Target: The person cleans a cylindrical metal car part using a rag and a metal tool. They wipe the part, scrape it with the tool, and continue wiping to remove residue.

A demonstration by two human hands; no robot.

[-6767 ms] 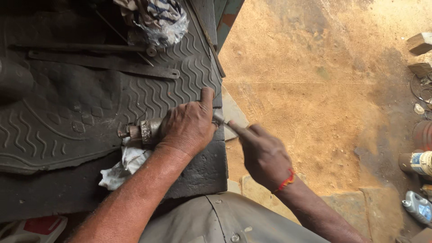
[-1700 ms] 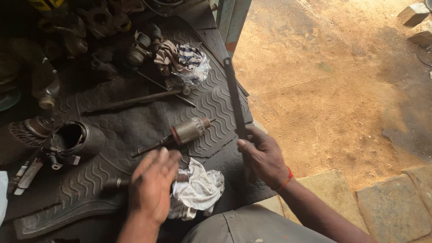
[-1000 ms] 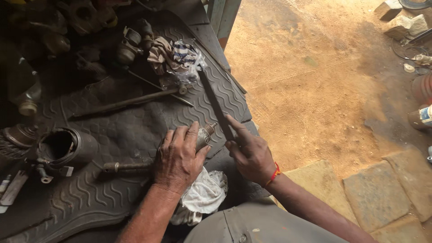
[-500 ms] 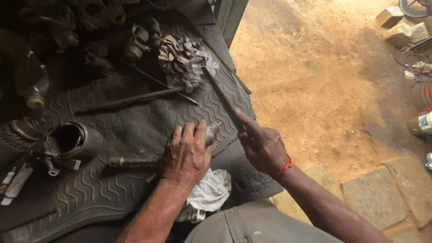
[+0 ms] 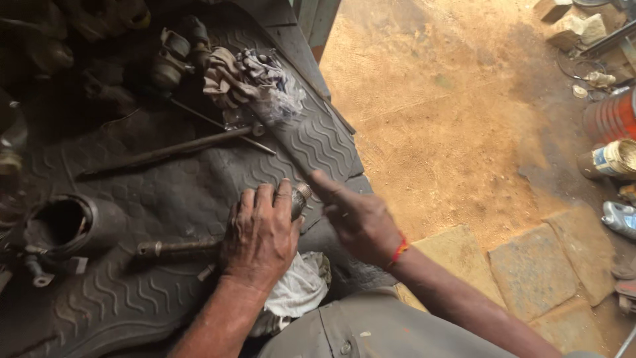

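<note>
Shaft [image 5: 175, 247] pinned, long file gone

rubber mat [image 5: 199, 179]: dark grey, wavy ridges | rag [image 5: 298, 292]: white | wrist thread [image 5: 398, 250]: red | ground [image 5: 450, 119]: orange-brown

1. To the right of my right hand [image 5: 361, 222] the dirt floor [image 5: 450, 126] lies in strong daylight, bright orange and close to washed out.
2. Left of my left hand [image 5: 260, 235] the rubber mat [image 5: 165, 192] on the desk sits in deep shade; the parts beyond it sink into near black.
3. Light from the right catches my knuckles and forearms.
4. My right hand's fingers are softly smeared with motion; my left hand looks sharper.
5. Far corners look slightly stretched.
</note>
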